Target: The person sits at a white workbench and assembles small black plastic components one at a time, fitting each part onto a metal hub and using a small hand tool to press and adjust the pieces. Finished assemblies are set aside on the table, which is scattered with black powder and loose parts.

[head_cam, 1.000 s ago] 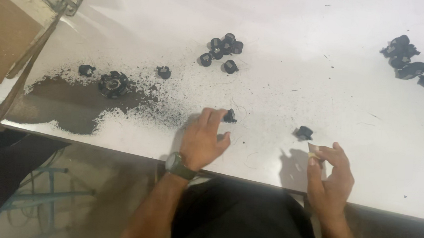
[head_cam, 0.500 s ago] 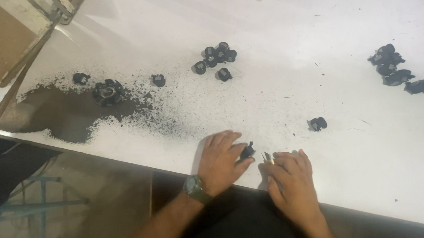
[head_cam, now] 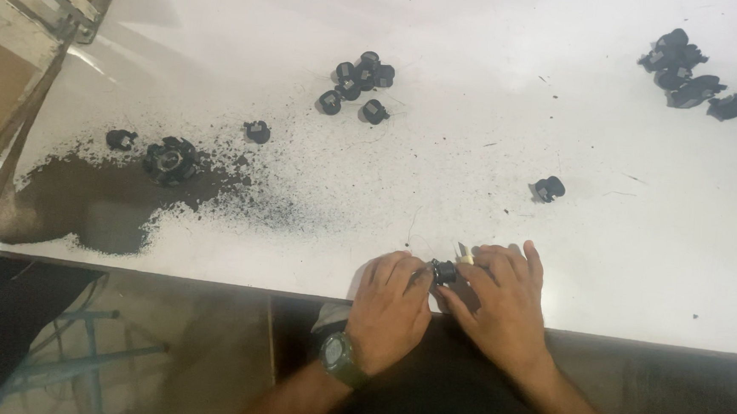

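Note:
My left hand (head_cam: 390,304) and my right hand (head_cam: 499,304) meet at the near edge of a white table (head_cam: 476,128). Between their fingertips sits a small black round part (head_cam: 444,272), pinched by my left fingers. My right hand holds a small pale pointed tool (head_cam: 464,254) against that part. A dark watch (head_cam: 341,356) is on my left wrist.
A lone black part (head_cam: 548,188) lies beyond my right hand. A cluster of black parts (head_cam: 357,83) sits mid-table, another pile (head_cam: 692,75) at the far right. Black dust (head_cam: 104,204) with a larger black ring-shaped part (head_cam: 169,159) covers the left side. A wooden frame (head_cam: 31,7) stands at the left.
Both hands have come together at the table's near edge. My left hand picked up the small black part, and my right hand brought the pale tool against it.

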